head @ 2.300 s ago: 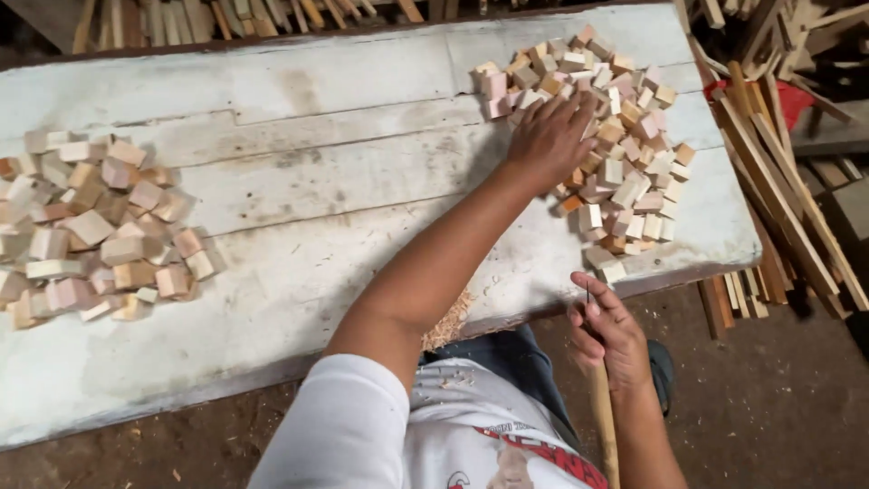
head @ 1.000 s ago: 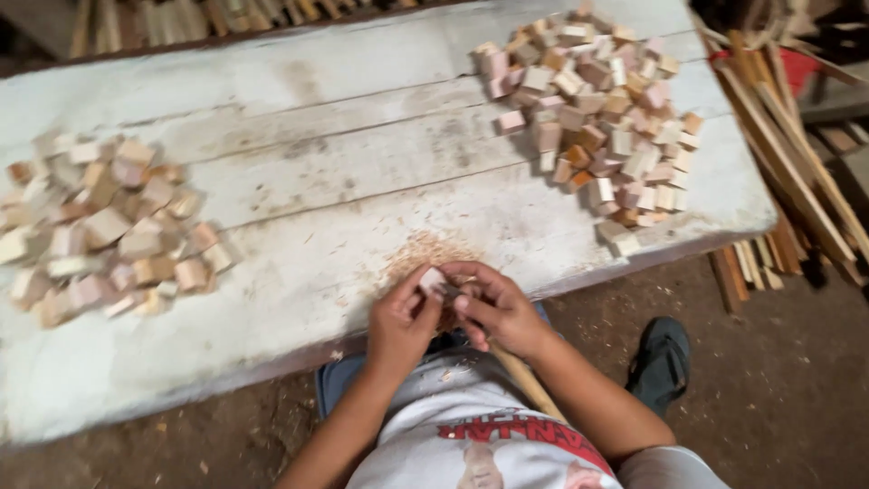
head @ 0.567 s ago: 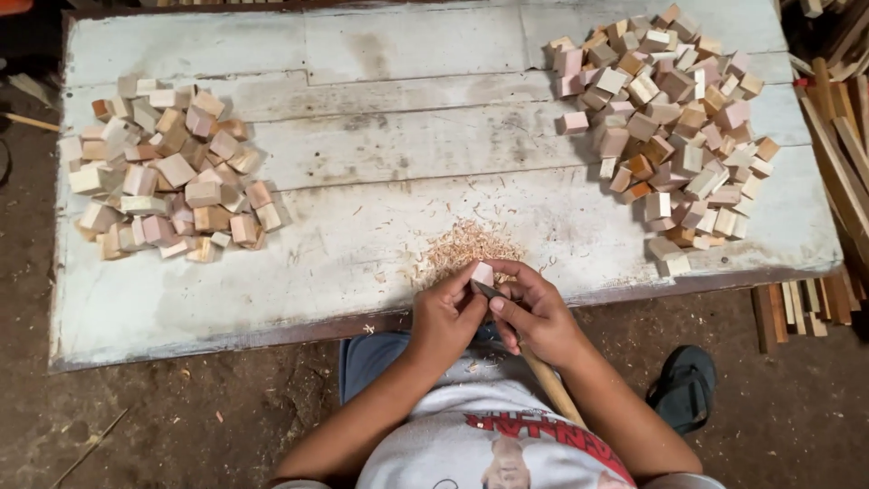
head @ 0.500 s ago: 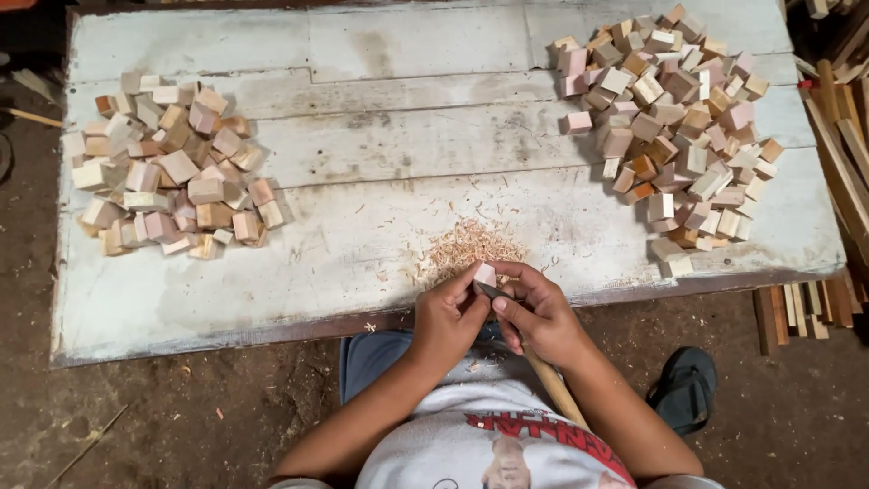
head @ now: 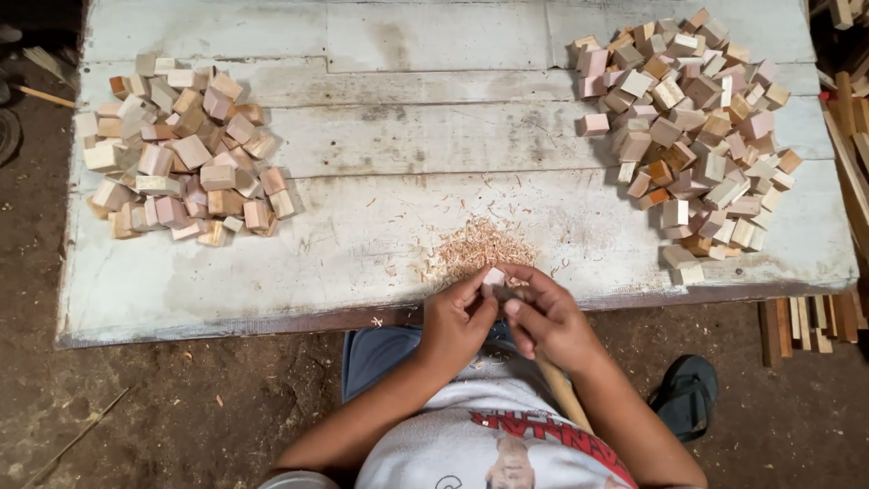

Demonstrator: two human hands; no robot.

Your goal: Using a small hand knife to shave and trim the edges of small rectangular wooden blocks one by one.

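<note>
The counter (head: pixel 362 145) is a whitewashed plank top, worn and stained, standing on a dirt floor (head: pixel 181 398). Wood strips (head: pixel 806 321) lie on the floor under its near right corner. A pile of small wooden blocks (head: pixel 176 154) occupies the left edge; a larger pile (head: pixel 692 127) occupies the right edge. Shavings (head: pixel 475 249) lie at the near edge. Just above that edge, the left hand (head: pixel 457 321) pinches a small block (head: pixel 493 276); the right hand (head: pixel 548 317) is curled around a wooden handle (head: pixel 561 389), fingers touching the block.
</note>
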